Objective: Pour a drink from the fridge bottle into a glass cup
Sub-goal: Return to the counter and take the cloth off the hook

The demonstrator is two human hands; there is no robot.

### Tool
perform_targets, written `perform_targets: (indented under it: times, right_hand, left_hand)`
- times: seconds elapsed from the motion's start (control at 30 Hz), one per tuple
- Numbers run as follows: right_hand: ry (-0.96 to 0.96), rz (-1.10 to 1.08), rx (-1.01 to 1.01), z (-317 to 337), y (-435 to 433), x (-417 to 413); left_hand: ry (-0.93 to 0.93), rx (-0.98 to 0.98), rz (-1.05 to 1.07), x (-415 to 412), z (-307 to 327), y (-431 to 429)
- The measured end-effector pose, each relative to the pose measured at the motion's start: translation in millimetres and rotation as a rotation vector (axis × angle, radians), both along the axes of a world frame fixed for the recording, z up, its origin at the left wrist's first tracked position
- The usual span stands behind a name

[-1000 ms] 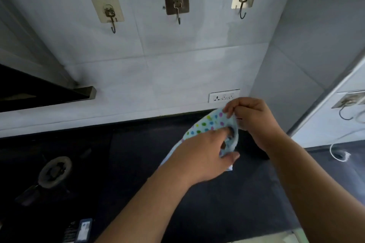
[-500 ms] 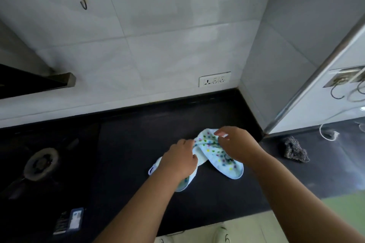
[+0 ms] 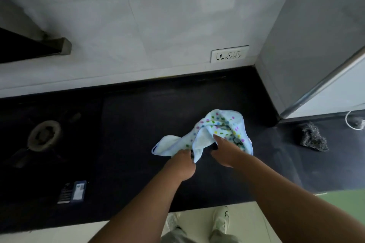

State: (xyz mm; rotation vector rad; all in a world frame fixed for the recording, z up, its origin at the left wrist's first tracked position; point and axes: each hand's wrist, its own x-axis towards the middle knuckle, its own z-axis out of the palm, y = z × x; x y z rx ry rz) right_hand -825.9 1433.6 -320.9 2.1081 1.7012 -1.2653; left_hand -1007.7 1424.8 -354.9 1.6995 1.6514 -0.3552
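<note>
No bottle or glass cup is in view. A light blue cloth with coloured dots (image 3: 217, 124) lies crumpled on the black countertop (image 3: 128, 124). My left hand (image 3: 181, 165) is at the cloth's near edge, its fingers closed on a fold. My right hand (image 3: 227, 152) rests on the cloth's right half, with the index finger stretched out onto the fabric and the thumb apart from it. The right hand hides part of the cloth.
A gas burner (image 3: 43, 135) sits at the left, a small printed pack (image 3: 73, 191) near the front edge. A dark scrubber (image 3: 313, 140) and a white cable (image 3: 353, 122) lie at the right. A grey wall (image 3: 316, 45) bounds the corner; a socket (image 3: 229, 56) is on the back tiles.
Both hands brought the cloth down from in front of the wall onto the countertop. The view has tilted downward. My right hand has loosened from a pinch to a flat touch.
</note>
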Motion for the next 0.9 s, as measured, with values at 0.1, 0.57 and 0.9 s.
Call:
perform_targets:
  times: [0.1, 0.57, 0.9]
  right_hand:
    - [0.013, -0.079, -0.095, -17, -10, -1]
    - [-0.254, -0.107, 0.091, -24, -22, 29]
    - [-0.051, 0.022, 0.053, -58, -14, -15]
  left_hand:
    - [-0.026, -0.03, -0.071, -3, -6, -8]
    - [0.212, 0.17, 0.149, -21, 9, 1]
    - [0.145, -0.032, -0.123, -21, -24, -11]
